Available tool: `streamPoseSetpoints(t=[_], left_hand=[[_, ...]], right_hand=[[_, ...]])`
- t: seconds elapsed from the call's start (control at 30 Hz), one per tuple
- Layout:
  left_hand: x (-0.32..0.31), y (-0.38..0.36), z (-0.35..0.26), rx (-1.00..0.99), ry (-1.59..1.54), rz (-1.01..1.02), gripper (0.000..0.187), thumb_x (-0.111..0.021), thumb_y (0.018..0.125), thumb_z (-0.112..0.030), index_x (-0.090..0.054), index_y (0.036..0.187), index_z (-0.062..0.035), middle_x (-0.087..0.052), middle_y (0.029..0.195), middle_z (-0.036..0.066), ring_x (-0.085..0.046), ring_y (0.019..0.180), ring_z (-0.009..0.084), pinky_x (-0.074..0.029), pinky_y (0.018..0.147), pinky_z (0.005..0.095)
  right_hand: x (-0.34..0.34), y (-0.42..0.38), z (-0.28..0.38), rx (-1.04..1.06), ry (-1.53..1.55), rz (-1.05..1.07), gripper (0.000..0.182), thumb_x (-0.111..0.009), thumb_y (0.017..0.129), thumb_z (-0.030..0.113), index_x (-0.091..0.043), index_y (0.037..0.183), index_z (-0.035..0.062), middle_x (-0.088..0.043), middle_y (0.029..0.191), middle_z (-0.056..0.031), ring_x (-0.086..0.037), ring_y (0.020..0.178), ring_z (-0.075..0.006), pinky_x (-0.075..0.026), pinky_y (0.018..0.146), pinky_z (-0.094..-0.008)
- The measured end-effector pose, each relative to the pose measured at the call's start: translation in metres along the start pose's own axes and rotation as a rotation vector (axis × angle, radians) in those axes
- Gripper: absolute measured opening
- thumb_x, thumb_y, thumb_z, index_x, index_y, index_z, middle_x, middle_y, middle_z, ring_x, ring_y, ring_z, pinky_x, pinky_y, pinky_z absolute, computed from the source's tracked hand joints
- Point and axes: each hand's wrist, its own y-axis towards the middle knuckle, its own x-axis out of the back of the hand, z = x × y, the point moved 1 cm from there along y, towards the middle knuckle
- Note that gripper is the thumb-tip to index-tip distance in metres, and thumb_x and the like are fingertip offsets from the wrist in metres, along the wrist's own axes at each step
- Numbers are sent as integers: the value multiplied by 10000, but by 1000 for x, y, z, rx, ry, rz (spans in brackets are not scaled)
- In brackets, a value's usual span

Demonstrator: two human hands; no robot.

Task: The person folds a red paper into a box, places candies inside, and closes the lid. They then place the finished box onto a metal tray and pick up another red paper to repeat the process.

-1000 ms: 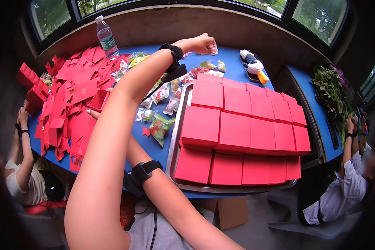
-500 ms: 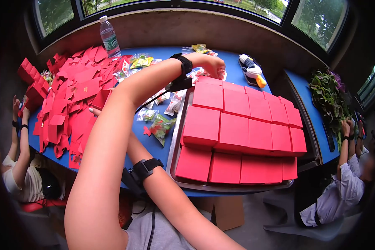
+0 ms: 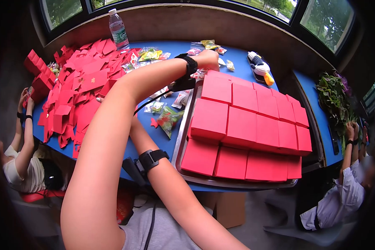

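My left arm crosses over my right. The left hand is over small wrapped packets just behind the stacked red boxes; its fingers are hidden, so any hold cannot be made out. Most of my right hand is covered by my left forearm. One fingertip shows against an open red box, which it appears to grip, beside the heap of red folded card. The stacked boxes stand in rows on a metal tray.
A water bottle stands behind the heap. More packets lie on the blue table. A white and dark item is at the back right. People's hands show at far left and right, near leafy plants.
The view has shifted slightly. My left hand has moved a little left relative to the boxes and turned, hiding its fingers and uncovering packets to its right. My right hand remains beside the red box.
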Motion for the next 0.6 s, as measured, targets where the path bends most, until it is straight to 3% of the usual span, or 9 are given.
streamPoseSetpoints(t=[0.2,0.33,0.37,0.4,0.43,0.47,0.53,0.6], left_hand=[[-1,1,4,45,-95,-10,329,-716,572,-235,-643,697,60,-652,740,174,-656,683,237,-509,582,303],[27,-15,18,-47,-262,-152,292,-720,576,-255,-618,620,15,-635,626,125,-643,595,197,-508,579,303],[42,-25,26,-73,-282,-189,337,-723,595,-243,-607,748,34,-631,625,120,-640,589,185,-509,560,298],[63,-45,30,-45,-335,-180,417,-719,624,-218,-566,920,34,-626,649,118,-633,580,173,-506,526,287],[76,-63,41,-145,-289,-317,505,-705,654,-188,-505,1061,32,-615,665,112,-613,552,159,-493,485,272],[95,-95,44,-111,-366,-225,562,-694,667,-180,-473,1137,36,-590,642,91,-593,527,146,-481,469,265],[116,-150,60,-91,-339,-241,669,-672,670,-158,-410,1259,20,-560,609,52,-570,494,121,-464,465,245],[121,-198,81,-90,-233,-324,622,-658,670,-123,-456,1248,-16,-555,628,21,-555,527,75,-466,513,231]], right_hand=[[-8,3,-5,84,-23,-18,574,-661,742,287,-438,1174,-18,-540,1123,-229,-544,948,-409,-420,850,-416],[-5,15,-3,225,13,-46,555,-648,756,281,-444,1174,-23,-544,1121,-234,-546,939,-416,-422,846,-416],[8,18,8,29,202,128,531,-745,665,276,-506,1039,-15,-534,1154,-178,-523,1037,-303,-386,907,-397],[10,20,5,26,234,145,528,-767,639,257,-518,1002,-34,-551,1103,-212,-532,1024,-295,-388,898,-389],[13,22,11,-107,130,190,613,-778,606,252,-482,1071,-16,-532,1101,-203,-500,1040,-328,-381,898,-399],[15,22,18,-235,21,242,706,-788,574,247,-446,1140,2,-512,1099,-194,-468,1057,-360,-374,897,-409],[10,16,17,-9,-64,-21,760,-796,570,235,-400,1178,9,-484,1126,-186,-462,1041,-353,-377,897,-409],[11,17,18,10,-163,-61,807,-800,575,219,-346,1206,1,-451,1162,-186,-439,1063,-365,-355,923,-426]])
